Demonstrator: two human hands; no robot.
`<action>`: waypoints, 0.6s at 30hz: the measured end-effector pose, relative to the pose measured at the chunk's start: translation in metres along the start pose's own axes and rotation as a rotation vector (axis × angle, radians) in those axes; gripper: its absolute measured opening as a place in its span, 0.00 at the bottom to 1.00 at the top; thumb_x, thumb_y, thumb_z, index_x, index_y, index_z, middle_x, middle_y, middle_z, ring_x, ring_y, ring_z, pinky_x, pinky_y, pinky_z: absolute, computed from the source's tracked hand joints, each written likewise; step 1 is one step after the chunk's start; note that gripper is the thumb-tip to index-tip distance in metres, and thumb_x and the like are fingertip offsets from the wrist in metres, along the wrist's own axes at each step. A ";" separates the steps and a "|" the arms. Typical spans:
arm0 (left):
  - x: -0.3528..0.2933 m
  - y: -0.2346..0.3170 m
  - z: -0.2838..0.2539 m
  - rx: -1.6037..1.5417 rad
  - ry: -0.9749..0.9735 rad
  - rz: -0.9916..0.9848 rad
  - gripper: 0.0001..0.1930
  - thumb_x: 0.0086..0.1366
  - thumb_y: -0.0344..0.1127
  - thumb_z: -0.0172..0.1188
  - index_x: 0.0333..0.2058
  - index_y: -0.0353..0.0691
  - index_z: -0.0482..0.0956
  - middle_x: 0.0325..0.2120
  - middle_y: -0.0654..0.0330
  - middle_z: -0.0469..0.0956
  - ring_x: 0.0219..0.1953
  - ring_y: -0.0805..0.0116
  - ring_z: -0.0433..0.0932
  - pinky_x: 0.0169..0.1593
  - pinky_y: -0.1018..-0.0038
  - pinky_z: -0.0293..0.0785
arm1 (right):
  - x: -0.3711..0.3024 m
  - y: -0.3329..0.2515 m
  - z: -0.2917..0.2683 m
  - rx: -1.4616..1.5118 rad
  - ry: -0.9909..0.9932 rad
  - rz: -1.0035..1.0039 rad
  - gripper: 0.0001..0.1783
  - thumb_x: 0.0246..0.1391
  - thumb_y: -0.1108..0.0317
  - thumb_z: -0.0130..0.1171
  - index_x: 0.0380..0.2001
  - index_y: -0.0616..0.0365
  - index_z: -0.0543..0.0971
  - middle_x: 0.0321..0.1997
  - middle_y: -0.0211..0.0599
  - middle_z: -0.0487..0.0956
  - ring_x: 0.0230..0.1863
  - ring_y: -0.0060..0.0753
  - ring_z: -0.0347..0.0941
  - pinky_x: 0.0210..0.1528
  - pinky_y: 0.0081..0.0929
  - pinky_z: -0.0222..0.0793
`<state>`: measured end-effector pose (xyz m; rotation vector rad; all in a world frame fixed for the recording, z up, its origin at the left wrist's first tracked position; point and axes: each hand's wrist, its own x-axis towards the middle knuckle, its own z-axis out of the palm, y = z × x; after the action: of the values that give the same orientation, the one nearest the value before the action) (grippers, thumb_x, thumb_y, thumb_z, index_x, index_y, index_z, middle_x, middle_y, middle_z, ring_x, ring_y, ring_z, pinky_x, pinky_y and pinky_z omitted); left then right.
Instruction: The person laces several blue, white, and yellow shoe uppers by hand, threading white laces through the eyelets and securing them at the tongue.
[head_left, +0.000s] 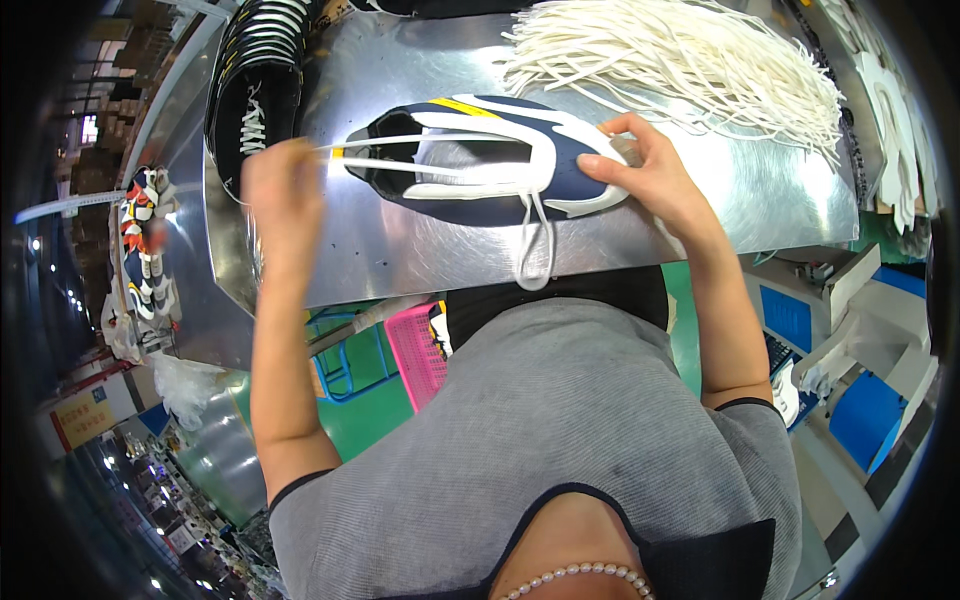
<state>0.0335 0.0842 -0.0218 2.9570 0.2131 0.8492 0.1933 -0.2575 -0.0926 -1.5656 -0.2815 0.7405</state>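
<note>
A navy, white and yellow shoe upper (pixel 490 208) lies sideways over the metal table in front of me. My right hand (pixel 652 172) grips its rounded right end, with the thumb on top. My left hand (pixel 285 190), smeared by motion, is raised past the upper's left end. Two strands of white shoelace (pixel 425 138) run taut from the upper's middle, across its opening, to the closed left fingers. From the near side of the opening, a loop of lace (pixel 535 270) hangs toward the table's front edge.
A large bundle of white laces (pixel 680 65) covers the table's back right. Stacked black shoe uppers (pixel 255 110) stand at the back left of the metal table (pixel 330 250). Below are a pink basket (pixel 413 350) and a blue metal frame (pixel 350 370). More shoe uppers (pixel 145 240) sit far left.
</note>
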 end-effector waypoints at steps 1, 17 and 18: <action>-0.010 -0.045 -0.013 0.107 0.046 -0.014 0.05 0.58 0.26 0.64 0.34 0.40 0.81 0.33 0.56 0.81 0.39 0.55 0.77 0.45 0.63 0.73 | -0.003 -0.002 -0.007 0.006 0.016 -0.003 0.26 0.46 0.58 0.75 0.42 0.60 0.76 0.29 0.35 0.80 0.30 0.20 0.73 0.33 0.19 0.67; 0.034 0.093 -0.060 -1.654 -0.345 -0.446 0.09 0.67 0.32 0.59 0.38 0.32 0.73 0.32 0.55 0.75 0.32 0.75 0.71 0.36 0.83 0.65 | 0.002 0.000 -0.036 -0.332 0.039 -0.025 0.34 0.47 0.50 0.73 0.50 0.65 0.78 0.41 0.43 0.81 0.41 0.32 0.77 0.45 0.27 0.71; 0.039 0.059 -0.053 -1.891 -0.317 -0.525 0.09 0.70 0.29 0.54 0.43 0.28 0.71 0.32 0.55 0.73 0.29 0.77 0.70 0.33 0.84 0.66 | -0.001 -0.002 -0.037 -0.327 0.052 -0.027 0.34 0.47 0.50 0.73 0.50 0.65 0.78 0.41 0.43 0.81 0.41 0.32 0.77 0.45 0.27 0.71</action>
<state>0.0449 0.0322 0.0492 1.0979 0.0557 0.1492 0.2155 -0.2876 -0.0917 -1.8833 -0.3998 0.6538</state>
